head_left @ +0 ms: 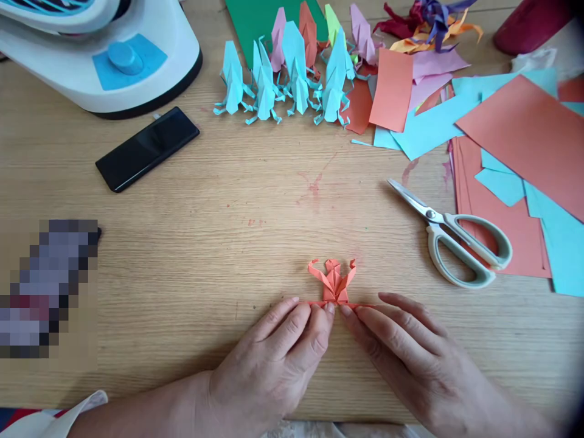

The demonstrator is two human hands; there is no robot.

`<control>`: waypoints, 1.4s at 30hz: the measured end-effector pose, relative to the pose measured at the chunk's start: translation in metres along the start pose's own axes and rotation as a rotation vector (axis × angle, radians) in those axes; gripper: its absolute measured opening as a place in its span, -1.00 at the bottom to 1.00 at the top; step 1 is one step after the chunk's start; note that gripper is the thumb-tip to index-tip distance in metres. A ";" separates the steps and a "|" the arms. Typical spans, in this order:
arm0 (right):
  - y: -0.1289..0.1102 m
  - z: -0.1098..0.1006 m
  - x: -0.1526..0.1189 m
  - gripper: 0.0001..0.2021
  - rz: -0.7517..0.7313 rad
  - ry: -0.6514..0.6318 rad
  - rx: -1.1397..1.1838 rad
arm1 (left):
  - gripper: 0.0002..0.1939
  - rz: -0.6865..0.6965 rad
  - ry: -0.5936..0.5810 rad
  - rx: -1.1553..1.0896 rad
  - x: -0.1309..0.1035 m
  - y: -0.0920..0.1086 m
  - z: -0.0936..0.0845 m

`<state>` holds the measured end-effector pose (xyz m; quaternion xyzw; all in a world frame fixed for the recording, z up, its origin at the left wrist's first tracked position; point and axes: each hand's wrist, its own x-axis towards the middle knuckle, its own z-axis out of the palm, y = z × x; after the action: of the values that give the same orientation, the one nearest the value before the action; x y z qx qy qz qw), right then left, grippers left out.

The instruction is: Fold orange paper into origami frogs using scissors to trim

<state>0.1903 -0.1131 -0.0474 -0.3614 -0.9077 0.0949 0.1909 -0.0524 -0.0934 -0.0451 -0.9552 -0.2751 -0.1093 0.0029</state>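
Observation:
An orange-red origami figure [335, 281] lies on the wooden table in front of me, two thin curled arms raised beside a small folded head. Narrow folded strips run out left and right from its lower edge. My left hand [278, 353] pinches the left strip, its fingertips closed on the paper. On the other side, my right hand [410, 350] grips the right strip between thumb and fingers. Both thumbs come close together just below the figure's middle. Parts of the strips are hidden under my fingers.
Several finished blue origami figures [297, 73] stand at the back. Grey-handled scissors [469, 243] lie to the right, partly on stacked orange and blue paper [524, 134]. A black phone [148, 149] rests near a white appliance [150, 61]. At left is a pixelated device [50, 286].

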 end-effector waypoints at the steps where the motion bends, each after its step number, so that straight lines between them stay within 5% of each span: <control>1: 0.001 0.000 0.001 -0.60 0.008 -0.005 0.003 | -0.56 -0.001 -0.001 -0.004 0.000 0.000 0.000; 14: -0.009 0.014 -0.011 -0.58 0.136 -0.022 -0.003 | -0.62 -0.052 -0.031 0.003 -0.002 0.004 0.006; 19: -0.025 0.021 -0.010 -0.63 0.266 0.084 -0.012 | -0.60 -0.091 -0.057 -0.031 -0.005 0.006 0.012; 30: -0.075 0.037 -0.048 -0.64 0.257 0.122 -0.136 | -0.49 -0.253 0.010 -0.131 -0.045 0.059 0.007; 36: -0.088 0.052 -0.063 -0.60 0.208 0.224 -0.225 | -0.46 -0.150 0.202 -0.095 -0.067 0.065 0.026; 42: -0.093 0.058 -0.071 -0.70 0.172 0.295 -0.248 | -0.80 -0.138 0.363 -0.032 -0.071 0.068 0.036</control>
<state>0.1563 -0.2315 -0.0907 -0.4682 -0.8405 -0.0557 0.2670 -0.0680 -0.1861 -0.0914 -0.8986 -0.3331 -0.2840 0.0297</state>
